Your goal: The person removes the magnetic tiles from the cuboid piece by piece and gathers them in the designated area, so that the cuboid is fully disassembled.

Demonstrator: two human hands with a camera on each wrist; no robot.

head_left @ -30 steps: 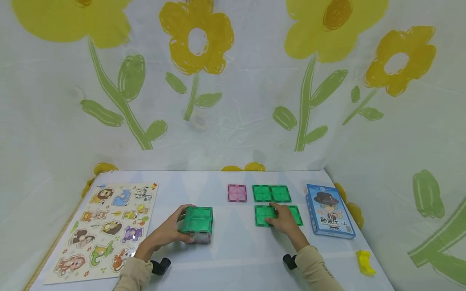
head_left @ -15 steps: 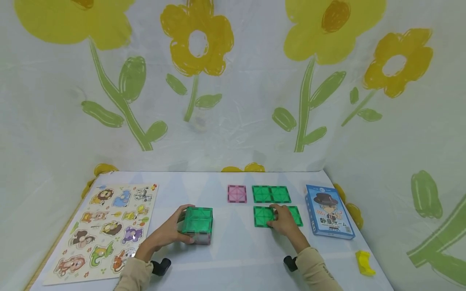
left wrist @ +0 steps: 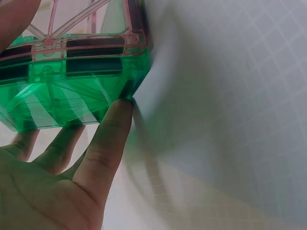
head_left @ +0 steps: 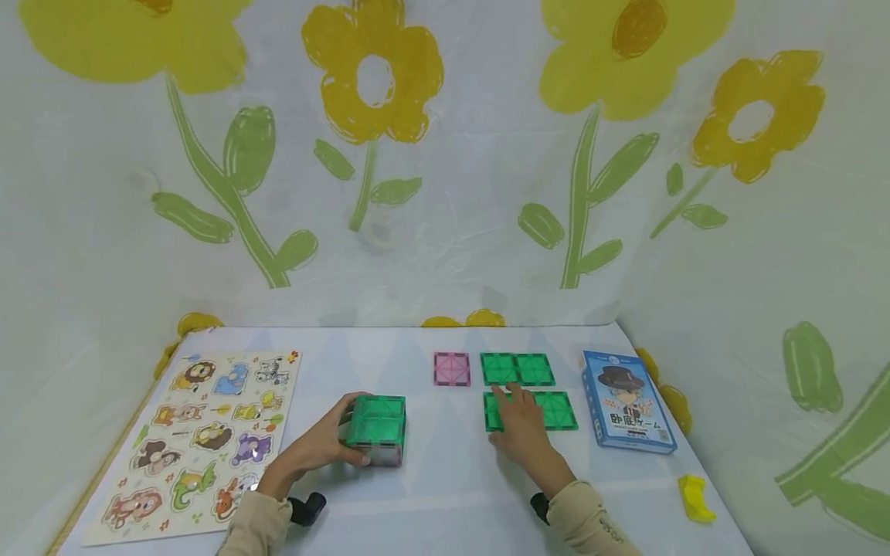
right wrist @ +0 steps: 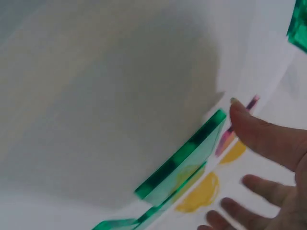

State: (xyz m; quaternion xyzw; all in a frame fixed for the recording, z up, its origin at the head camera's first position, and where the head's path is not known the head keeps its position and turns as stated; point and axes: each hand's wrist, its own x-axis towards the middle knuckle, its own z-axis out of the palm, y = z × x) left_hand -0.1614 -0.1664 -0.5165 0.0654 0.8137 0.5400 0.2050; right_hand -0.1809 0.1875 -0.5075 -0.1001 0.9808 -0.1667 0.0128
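Green-topped, the cube [head_left: 378, 421] is gripped between thumb and fingers of the left hand [head_left: 323, 440]. The right hand [head_left: 521, 428], fingers spread, has shifted left since half a second ago, over the front tiles [head_left: 559, 411]; whether it touches them I cannot tell. The cube sits well apart from it.

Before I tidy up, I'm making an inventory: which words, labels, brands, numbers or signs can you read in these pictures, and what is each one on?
"卧底ゲーム": large dark characters on the front of the blue box.
Smaller print under that title and at the top of the same box: too small to read.
Dark marking on the right sleeve: too small and blurred to read.
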